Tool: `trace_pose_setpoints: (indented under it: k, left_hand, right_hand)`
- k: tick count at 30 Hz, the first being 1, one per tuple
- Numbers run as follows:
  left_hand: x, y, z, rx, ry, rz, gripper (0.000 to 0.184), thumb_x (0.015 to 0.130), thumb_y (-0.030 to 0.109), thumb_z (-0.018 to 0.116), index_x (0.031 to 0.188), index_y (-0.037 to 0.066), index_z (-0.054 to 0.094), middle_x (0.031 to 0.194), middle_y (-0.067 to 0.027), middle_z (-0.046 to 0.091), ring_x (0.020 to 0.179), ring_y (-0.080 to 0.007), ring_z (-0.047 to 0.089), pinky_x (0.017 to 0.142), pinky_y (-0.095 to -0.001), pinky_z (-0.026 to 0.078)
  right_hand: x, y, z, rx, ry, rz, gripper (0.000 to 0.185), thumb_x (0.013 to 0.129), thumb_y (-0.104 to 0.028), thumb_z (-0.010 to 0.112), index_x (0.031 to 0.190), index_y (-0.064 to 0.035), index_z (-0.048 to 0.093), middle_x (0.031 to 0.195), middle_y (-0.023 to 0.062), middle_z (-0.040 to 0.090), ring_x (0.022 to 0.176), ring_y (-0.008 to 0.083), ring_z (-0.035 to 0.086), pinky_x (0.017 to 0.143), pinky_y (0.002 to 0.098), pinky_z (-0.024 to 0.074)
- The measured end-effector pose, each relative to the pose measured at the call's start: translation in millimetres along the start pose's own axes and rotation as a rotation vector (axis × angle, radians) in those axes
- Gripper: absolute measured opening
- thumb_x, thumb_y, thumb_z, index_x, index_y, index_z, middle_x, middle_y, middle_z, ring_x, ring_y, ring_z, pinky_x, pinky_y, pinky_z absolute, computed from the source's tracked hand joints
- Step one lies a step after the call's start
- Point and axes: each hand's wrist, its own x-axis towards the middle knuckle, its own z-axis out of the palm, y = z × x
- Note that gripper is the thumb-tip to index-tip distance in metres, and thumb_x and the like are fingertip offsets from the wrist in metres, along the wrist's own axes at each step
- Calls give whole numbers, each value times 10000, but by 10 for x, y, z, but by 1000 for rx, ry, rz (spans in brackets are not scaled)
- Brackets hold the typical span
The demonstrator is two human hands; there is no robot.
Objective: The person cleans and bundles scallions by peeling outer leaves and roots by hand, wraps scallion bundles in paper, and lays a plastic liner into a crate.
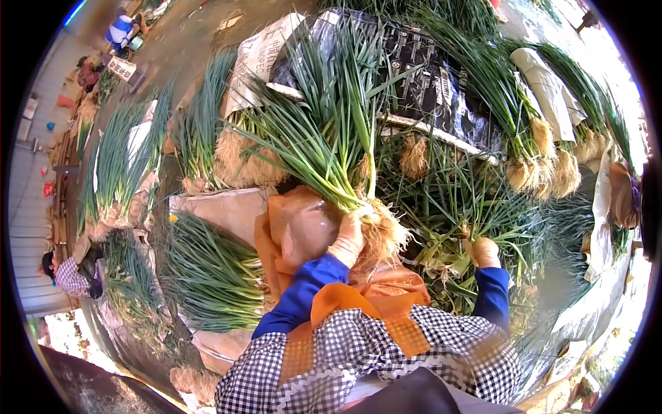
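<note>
My left hand (349,238) is closed around the base of a bunch of green onions (338,138), just above the pale, stringy roots (383,228). The long green leaves fan upward and away from me. On the right, my right hand (484,251) is down at a loose heap of green leaves and yellowish peelings (448,241). Its fingers look curled in, and whatever they hold is hidden among the scraps. Beneath my left forearm lies orange-brown plastic sheeting (276,238). Trimmed green onions (210,276) lie in a neat pile on my left.
A black printed sack (434,76) and a white sack (265,58) lie ahead among more onion bunches (196,127). Rooted bunches (541,165) stand at the right. Another person (72,276) is at far left, and someone in blue and white (123,31) is farther back.
</note>
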Motion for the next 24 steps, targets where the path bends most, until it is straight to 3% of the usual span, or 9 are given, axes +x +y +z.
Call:
trace_pose_setpoints:
  k: [2, 4, 5, 8, 11, 14, 18, 23, 24]
  left_hand:
    - [-220, 263, 149, -45, -85, -85, 214, 812, 87, 518, 990, -17, 576, 804, -64, 629, 705, -165, 598, 699, -290, 504]
    - [-389, 431, -45, 338, -228, 335, 280, 784, 111, 524, 1039, 2, 564, 882, -57, 600, 713, -139, 584, 639, -252, 510]
    - [-591, 614, 179, 186, -297, 350, 327, 769, 104, 525, 1078, -2, 535, 880, -55, 592, 723, -137, 583, 650, -253, 513]
    - [-1051, 1054, 719, -96, -251, 402, 390, 747, 93, 532, 1118, -19, 486, 849, -59, 573, 692, -133, 574, 618, -247, 511]
    - [-953, 1187, 590, 5, -146, 399, 361, 758, 90, 536, 1093, -35, 488, 818, -67, 575, 664, -135, 572, 600, -242, 507]
    - [-652, 1139, 178, 253, -51, 358, 256, 805, 79, 534, 1033, -36, 543, 835, -75, 608, 710, -144, 592, 655, -247, 514]
    - [-517, 739, 577, 8, -20, 171, 208, 820, 64, 573, 1016, -6, 573, 885, -70, 625, 781, -147, 610, 707, -254, 516]
    - [-291, 146, 341, 12, -93, -27, 245, 810, 44, 587, 1052, 25, 549, 886, -58, 619, 790, -145, 610, 705, -268, 511]
    - [-286, 42, 342, 79, -75, 30, 231, 815, 41, 585, 1042, 21, 548, 898, -68, 613, 777, -156, 609, 689, -264, 516]
  right_hand:
    - [205, -157, -163, 125, -143, 176, 321, 882, -392, 500, 949, -109, 636, 830, 163, 655, 774, 344, 632, 679, 416, 500]
    - [513, -763, -603, 449, 10, 84, 346, 883, -412, 496, 964, -108, 641, 816, 167, 657, 784, 352, 631, 703, 432, 490]
    - [625, -1054, -899, 637, 173, -11, 362, 886, -415, 495, 964, -94, 641, 796, 168, 657, 776, 354, 630, 701, 436, 485]
    - [1388, -1679, -1053, 1155, 123, -68, 390, 873, -431, 527, 959, -68, 641, 654, 87, 631, 566, 168, 615, 577, 331, 484]
    - [2154, -2052, -1107, 718, 596, 56, 471, 762, -532, 611, 852, -70, 629, 679, 158, 632, 659, 325, 625, 602, 398, 492]
    - [2578, -2136, -1152, 712, 493, 29, 429, 762, -489, 639, 843, -69, 625, 715, 164, 628, 699, 344, 617, 624, 412, 482]
    - [2121, -2040, -1362, 1534, 176, -196, 271, 838, -279, 661, 797, -23, 580, 627, -15, 509, 561, 73, 463, 498, 229, 378]
    - [1380, -2092, -865, 1345, 280, -47, 264, 839, -241, 661, 724, -28, 556, 577, -4, 560, 515, 72, 493, 467, 240, 414]
    - [1211, -2124, -928, 1232, 430, 7, 321, 778, -320, 697, 675, -53, 554, 564, 96, 552, 496, 186, 526, 499, 295, 424]
